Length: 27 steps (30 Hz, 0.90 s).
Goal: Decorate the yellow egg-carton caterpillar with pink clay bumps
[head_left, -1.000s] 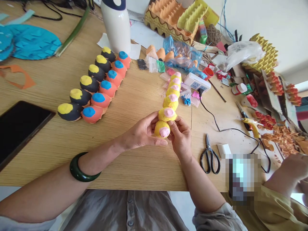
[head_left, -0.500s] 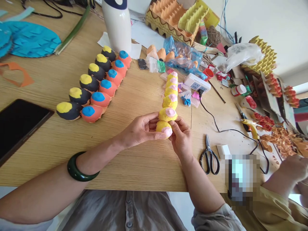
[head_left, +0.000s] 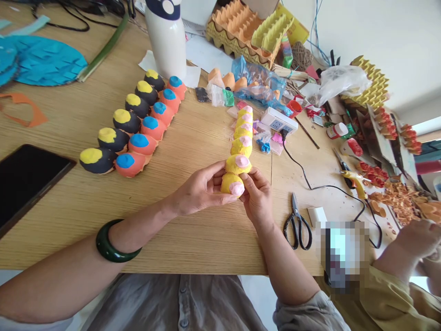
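Observation:
Both hands hold the near end of a strip of egg-carton cups (head_left: 241, 146) covered in yellow with pale pink tops. My left hand (head_left: 201, 188) grips the nearest cups from the left, thumb along the front. On the other side my right hand (head_left: 257, 195) pinches the same cups, its thumb between the two nearest. The strip points away from me. To the left lie two similar strips side by side: black cups with yellow tops (head_left: 113, 138) and orange-red cups with blue tops (head_left: 141, 142).
Black-handled scissors (head_left: 296, 225) lie right of my right arm. A power strip (head_left: 278, 120) with a black cord stands beyond. A white bottle (head_left: 167, 46), egg trays (head_left: 241, 34), a phone (head_left: 31, 184) and a glue gun (head_left: 356, 181) surround the work. At right is another person's hand (head_left: 418, 239).
The whole view has shifted slightly, so most things sit a little further left. Both hands keep their hold on the yellow strip, with almost no other movement.

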Available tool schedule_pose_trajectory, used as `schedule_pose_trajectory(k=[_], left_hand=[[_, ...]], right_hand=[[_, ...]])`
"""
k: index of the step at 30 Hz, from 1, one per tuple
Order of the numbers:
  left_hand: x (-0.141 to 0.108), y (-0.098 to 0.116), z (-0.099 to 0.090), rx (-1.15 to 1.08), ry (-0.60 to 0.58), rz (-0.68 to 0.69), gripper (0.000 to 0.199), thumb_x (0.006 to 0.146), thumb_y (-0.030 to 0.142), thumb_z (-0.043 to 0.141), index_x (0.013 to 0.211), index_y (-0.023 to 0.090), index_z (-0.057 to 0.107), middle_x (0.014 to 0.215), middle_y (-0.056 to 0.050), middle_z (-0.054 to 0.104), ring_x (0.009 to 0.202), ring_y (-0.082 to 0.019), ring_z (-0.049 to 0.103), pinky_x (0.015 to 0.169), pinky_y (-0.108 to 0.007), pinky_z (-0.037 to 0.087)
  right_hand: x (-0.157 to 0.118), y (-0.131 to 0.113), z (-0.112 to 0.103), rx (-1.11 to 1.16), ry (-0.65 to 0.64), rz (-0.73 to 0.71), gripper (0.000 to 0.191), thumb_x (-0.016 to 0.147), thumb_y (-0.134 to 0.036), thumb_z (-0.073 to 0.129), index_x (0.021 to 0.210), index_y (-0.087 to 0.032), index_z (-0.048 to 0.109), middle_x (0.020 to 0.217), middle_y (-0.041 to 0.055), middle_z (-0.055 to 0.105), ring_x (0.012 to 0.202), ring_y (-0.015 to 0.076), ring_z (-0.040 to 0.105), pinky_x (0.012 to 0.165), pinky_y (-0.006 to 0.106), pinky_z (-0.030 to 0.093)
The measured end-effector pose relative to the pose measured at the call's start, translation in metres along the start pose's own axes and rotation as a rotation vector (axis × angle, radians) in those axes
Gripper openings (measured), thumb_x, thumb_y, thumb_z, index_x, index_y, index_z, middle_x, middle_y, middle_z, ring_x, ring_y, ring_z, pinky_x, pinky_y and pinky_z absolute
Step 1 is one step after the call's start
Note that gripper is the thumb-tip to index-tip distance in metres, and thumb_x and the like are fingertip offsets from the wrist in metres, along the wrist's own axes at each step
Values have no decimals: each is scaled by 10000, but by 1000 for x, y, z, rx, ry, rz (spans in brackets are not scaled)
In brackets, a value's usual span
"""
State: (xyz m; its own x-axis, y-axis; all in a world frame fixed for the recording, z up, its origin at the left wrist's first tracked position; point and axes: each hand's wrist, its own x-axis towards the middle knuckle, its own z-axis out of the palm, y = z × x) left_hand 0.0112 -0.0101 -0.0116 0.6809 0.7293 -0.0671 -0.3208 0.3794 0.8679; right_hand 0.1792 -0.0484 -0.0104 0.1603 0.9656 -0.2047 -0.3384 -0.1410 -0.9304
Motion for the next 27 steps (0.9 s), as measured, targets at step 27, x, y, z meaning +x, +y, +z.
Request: schedule_pose_trajectory(k=[27], left_hand=[[3,1,-2,-79,-31,7,603,788,269,931,1326,195,668,1298,-98,744,1179,-247,726,972,-341,618]], right_hand=[[2,1,-3,-20,-2,18,348,734,-493,899,936,-258,740,736,-49,670,502,66,436,414,187,323]])
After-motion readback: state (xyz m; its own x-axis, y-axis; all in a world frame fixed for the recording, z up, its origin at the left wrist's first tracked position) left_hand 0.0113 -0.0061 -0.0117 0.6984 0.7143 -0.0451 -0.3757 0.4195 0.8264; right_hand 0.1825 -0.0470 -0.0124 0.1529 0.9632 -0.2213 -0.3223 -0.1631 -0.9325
